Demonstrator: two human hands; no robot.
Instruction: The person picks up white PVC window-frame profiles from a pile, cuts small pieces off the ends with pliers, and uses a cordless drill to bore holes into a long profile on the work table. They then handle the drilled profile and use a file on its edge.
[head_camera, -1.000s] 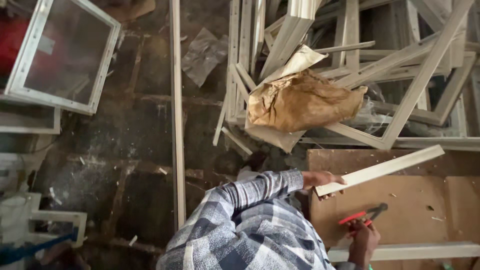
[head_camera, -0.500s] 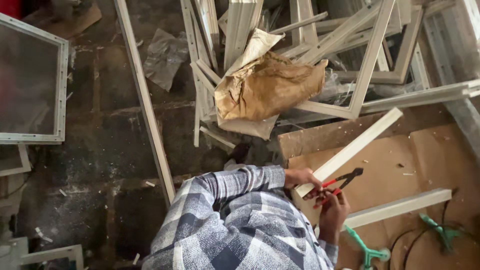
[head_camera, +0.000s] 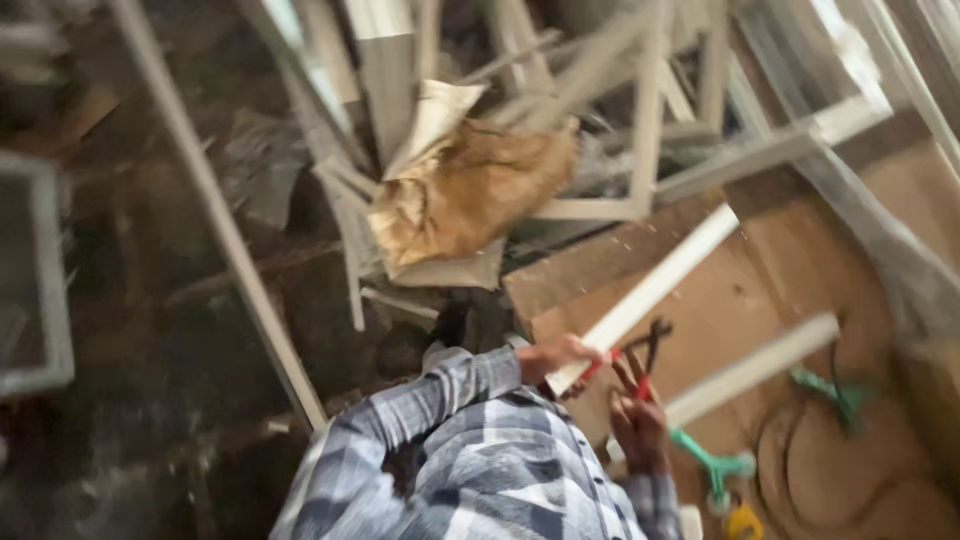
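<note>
A white strip (head_camera: 650, 295) is held steady by the left hand (head_camera: 555, 355); red pliers (head_camera: 640, 362) are gripped by the right hand (head_camera: 638, 425) for snipping.

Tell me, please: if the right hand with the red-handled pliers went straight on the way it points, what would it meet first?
Probably the white strip, just beyond the pliers that the right hand holds; blur hides the gap.

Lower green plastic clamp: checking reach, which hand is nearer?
Right. The right hand is up-left of the green plastic clamp; the left hand, on a white strip, is farther left.
</note>
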